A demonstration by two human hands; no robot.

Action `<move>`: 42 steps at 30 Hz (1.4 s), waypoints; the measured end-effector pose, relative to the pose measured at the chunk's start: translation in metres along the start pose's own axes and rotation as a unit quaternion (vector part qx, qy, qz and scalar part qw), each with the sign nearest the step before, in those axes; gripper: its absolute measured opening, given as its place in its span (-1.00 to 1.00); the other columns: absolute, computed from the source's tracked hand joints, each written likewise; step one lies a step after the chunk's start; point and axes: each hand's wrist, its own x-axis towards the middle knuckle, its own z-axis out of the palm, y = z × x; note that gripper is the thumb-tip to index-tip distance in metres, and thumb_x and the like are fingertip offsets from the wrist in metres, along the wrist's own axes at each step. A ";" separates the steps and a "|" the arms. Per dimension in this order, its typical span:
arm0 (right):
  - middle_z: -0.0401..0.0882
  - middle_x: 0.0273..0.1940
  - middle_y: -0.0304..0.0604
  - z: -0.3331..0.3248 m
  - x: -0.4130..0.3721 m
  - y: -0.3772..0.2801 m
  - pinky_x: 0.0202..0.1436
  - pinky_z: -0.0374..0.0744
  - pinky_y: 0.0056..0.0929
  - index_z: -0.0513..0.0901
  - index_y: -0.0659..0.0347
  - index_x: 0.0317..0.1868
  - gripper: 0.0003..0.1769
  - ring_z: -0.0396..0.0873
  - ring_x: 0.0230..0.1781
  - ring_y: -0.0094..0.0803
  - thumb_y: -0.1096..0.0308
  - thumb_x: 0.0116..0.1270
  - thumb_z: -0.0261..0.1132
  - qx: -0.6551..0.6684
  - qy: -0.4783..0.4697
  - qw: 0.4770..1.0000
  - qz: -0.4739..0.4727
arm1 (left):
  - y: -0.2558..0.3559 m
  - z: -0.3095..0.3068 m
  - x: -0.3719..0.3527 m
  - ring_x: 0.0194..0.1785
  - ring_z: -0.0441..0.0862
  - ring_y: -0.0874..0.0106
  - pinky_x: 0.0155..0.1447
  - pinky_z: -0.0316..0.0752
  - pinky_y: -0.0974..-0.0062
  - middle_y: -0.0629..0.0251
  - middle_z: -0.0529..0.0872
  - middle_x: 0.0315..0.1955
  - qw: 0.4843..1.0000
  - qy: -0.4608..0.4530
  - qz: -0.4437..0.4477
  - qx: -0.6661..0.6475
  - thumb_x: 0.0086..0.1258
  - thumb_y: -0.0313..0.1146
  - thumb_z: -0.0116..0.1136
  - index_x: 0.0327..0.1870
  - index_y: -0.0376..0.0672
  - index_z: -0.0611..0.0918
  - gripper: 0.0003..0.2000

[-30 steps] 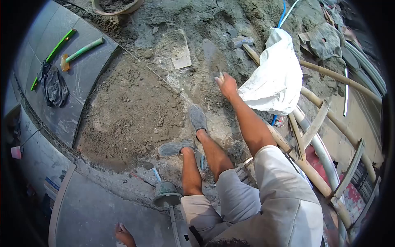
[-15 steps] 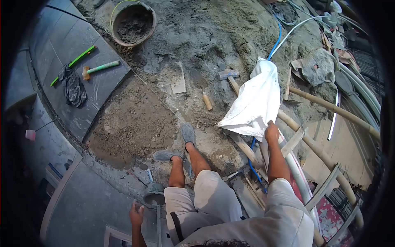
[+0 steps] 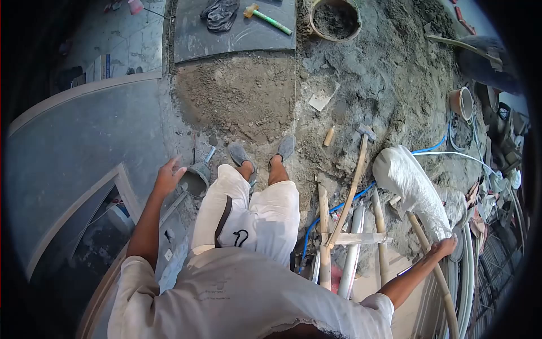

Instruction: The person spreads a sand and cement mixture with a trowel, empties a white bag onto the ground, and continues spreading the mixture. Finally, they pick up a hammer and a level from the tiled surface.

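At the right, my right hand [image 3: 444, 247] is closed on one end of a white sack [image 3: 411, 183], which stretches up and left from it over the rubble. My left hand [image 3: 168, 176] hangs at the left with its fingers apart and holds nothing. Just beside it is a small grey bucket [image 3: 195, 179] with grey material inside. A long-handled hammer [image 3: 353, 183] leans on a wooden frame between my legs and the sack. Beyond my feet, a short wooden handle [image 3: 328, 137] lies on the ground.
Dark tiles [image 3: 262, 42] at the top bear a green-handled mallet [image 3: 268, 20] and a black plastic bag [image 3: 221, 14]. Near them sits a round tub [image 3: 335, 20] of grey mix. Bamboo poles [image 3: 435, 271] and white pipes lie at the right. A small orange-brown bucket [image 3: 462, 103] stands at upper right.
The view has turned toward the right. My right hand has swung outward to the right with the sack, which is now stretched out lengthwise. My left hand has come up beside the small bucket.
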 end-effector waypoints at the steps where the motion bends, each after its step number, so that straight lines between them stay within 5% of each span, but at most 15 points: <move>1: 0.55 -0.10 -0.11 -0.019 -0.003 -0.024 0.00 0.49 -0.57 0.56 0.30 0.00 -0.67 0.54 -0.11 -0.29 0.38 0.27 0.06 0.135 0.018 0.968 0.210 | -0.005 -0.002 -0.010 -0.05 0.67 0.18 0.06 0.52 0.36 -0.09 0.68 -0.11 1.000 0.004 -0.008 -0.005 0.28 -0.26 0.27 0.26 -0.22 0.45 -0.47; 3: 0.51 0.00 -0.02 -0.060 -0.024 -0.201 0.03 0.54 -0.44 0.51 0.41 0.04 -0.64 0.55 -0.07 -0.22 0.42 0.27 0.05 0.097 0.063 0.947 0.298 | -0.017 -0.006 -0.022 -0.02 0.66 0.14 0.07 0.52 0.32 -0.11 0.66 -0.08 1.000 0.006 -0.008 0.013 0.28 -0.27 0.27 0.25 -0.22 0.45 -0.47; 7: 0.50 -0.01 0.06 -0.128 -0.030 -0.161 -0.07 0.60 -0.15 0.51 0.44 0.02 -0.65 0.54 -0.15 -0.09 0.46 0.25 0.04 0.124 0.132 0.973 0.142 | 0.012 -0.012 -0.048 0.00 0.65 0.12 0.09 0.52 0.30 -0.11 0.65 -0.03 1.000 0.004 -0.022 0.018 0.27 -0.28 0.27 0.25 -0.24 0.45 -0.47; 10: 0.51 -0.06 0.06 -0.188 -0.055 -0.264 -0.09 0.58 -0.09 0.52 0.45 -0.01 -0.66 0.53 -0.18 -0.06 0.49 0.22 0.05 0.229 0.093 0.966 0.076 | 0.037 -0.005 -0.061 0.11 0.58 0.06 0.20 0.45 0.29 -0.10 0.60 0.05 0.997 -0.014 0.040 0.059 0.21 -0.32 0.31 0.26 -0.24 0.43 -0.43; 13: 0.47 0.04 0.07 -0.238 -0.068 -0.308 0.18 0.46 -0.24 0.45 0.44 0.11 -0.59 0.48 0.07 -0.12 0.28 0.39 0.10 0.076 -0.007 0.986 -0.150 | 0.076 0.025 -0.067 0.19 0.49 0.06 0.27 0.38 0.26 -0.05 0.56 0.11 0.983 -0.069 0.120 0.122 0.17 -0.32 0.30 0.28 -0.19 0.42 -0.40; 15: 0.47 0.06 0.08 -0.263 -0.060 -0.320 0.21 0.46 -0.22 0.44 0.47 0.12 -0.57 0.47 0.12 -0.14 0.30 0.37 0.11 -0.113 -0.006 0.876 -0.468 | 0.110 0.053 -0.071 0.19 0.48 0.08 0.27 0.37 0.24 -0.01 0.57 0.08 0.967 -0.099 0.189 0.139 0.14 -0.31 0.30 0.24 -0.18 0.44 -0.42; 18: 0.45 0.11 0.16 -0.263 -0.075 -0.372 0.22 0.44 -0.19 0.46 0.53 0.09 -0.58 0.45 0.15 -0.13 0.36 0.33 0.11 -0.005 -0.005 0.834 -0.552 | 0.145 0.116 -0.083 0.04 0.53 0.09 0.12 0.42 0.18 0.09 0.61 -0.12 0.924 -0.131 0.337 0.127 0.11 -0.26 0.33 0.01 -0.22 0.54 -0.56; 19: 0.45 0.11 0.16 -0.257 -0.087 -0.400 0.22 0.44 -0.19 0.46 0.53 0.09 -0.58 0.45 0.15 -0.13 0.36 0.33 0.11 -0.006 0.006 0.830 -0.557 | 0.161 0.128 -0.093 -0.06 0.56 0.12 0.05 0.42 0.16 0.14 0.62 -0.24 0.900 -0.117 0.405 0.114 0.10 -0.19 0.33 -0.20 -0.22 0.58 -0.66; 21: 0.44 0.06 0.21 -0.248 -0.130 -0.464 -0.01 0.48 -0.13 0.54 0.58 -0.13 -0.67 0.49 -0.06 -0.01 0.42 0.22 0.19 0.367 -0.043 0.926 -0.082 | 0.190 0.150 -0.120 -0.07 0.60 0.21 0.05 0.45 0.28 0.16 0.65 -0.27 0.870 -0.150 0.436 0.174 0.07 -0.01 0.35 -0.30 -0.21 0.63 -0.59; 28: 0.51 0.05 0.13 -0.279 -0.214 -0.605 0.27 0.36 -0.36 0.52 0.61 0.01 -0.59 0.47 0.14 -0.20 0.37 0.36 0.06 0.342 -0.136 0.914 -0.171 | 0.225 0.138 -0.154 0.09 0.54 0.13 0.13 0.42 0.27 0.04 0.61 -0.04 0.876 0.051 0.477 -0.042 -0.04 0.14 0.38 0.04 -0.20 0.52 -0.29; 30: 0.41 0.08 0.33 -0.283 -0.230 -0.618 0.19 0.40 -0.05 0.51 0.63 -0.06 -0.48 0.43 0.12 0.10 0.22 0.23 0.18 0.152 0.043 0.833 -0.531 | 0.239 0.084 -0.155 0.04 0.61 0.19 0.08 0.47 0.25 0.01 0.66 -0.09 0.919 -0.190 0.340 -0.056 0.05 0.12 0.35 -0.02 -0.16 0.60 -0.41; 33: 0.43 0.05 0.29 -0.322 -0.267 -0.653 0.21 0.37 -0.04 0.49 0.63 -0.06 -0.48 0.41 0.14 0.09 0.21 0.22 0.11 0.180 0.012 0.829 -0.530 | 0.225 0.073 -0.153 -0.05 0.64 0.12 0.03 0.51 0.22 -0.04 0.67 -0.12 0.884 -0.088 0.438 -0.134 0.09 0.04 0.32 0.05 -0.20 0.58 -0.41; 34: 0.42 0.10 0.30 -0.313 -0.292 -0.667 0.29 0.32 -0.01 0.49 0.61 0.01 -0.44 0.37 0.23 0.12 0.22 0.20 0.06 0.320 0.120 0.864 -0.368 | 0.221 0.072 -0.150 -0.12 0.64 0.12 -0.03 0.52 0.23 0.01 0.68 -0.19 0.851 -0.041 0.483 -0.202 0.17 -0.08 0.26 -0.01 -0.21 0.60 -0.55; 39: 0.37 0.26 0.25 -0.336 -0.289 -0.718 0.19 0.52 0.04 0.41 0.42 0.22 -0.47 0.50 0.16 0.08 0.20 0.39 0.16 0.319 0.133 0.767 -0.540 | 0.201 0.029 -0.149 -0.27 0.63 0.09 -0.17 0.50 0.23 0.05 0.69 -0.33 0.728 0.164 0.571 -0.343 0.29 -0.38 0.14 -0.14 -0.23 0.63 -0.81; 42: 0.45 0.19 0.10 -0.332 -0.279 -0.770 0.20 0.53 -0.05 0.27 0.32 0.35 -0.43 0.52 0.15 -0.11 0.16 0.45 0.05 0.528 -0.040 0.789 -0.311 | 0.174 0.000 -0.163 -0.32 0.61 0.05 -0.24 0.48 0.21 0.05 0.66 -0.41 0.740 0.142 0.560 -0.345 0.23 -0.43 0.15 -0.22 -0.24 0.62 -0.86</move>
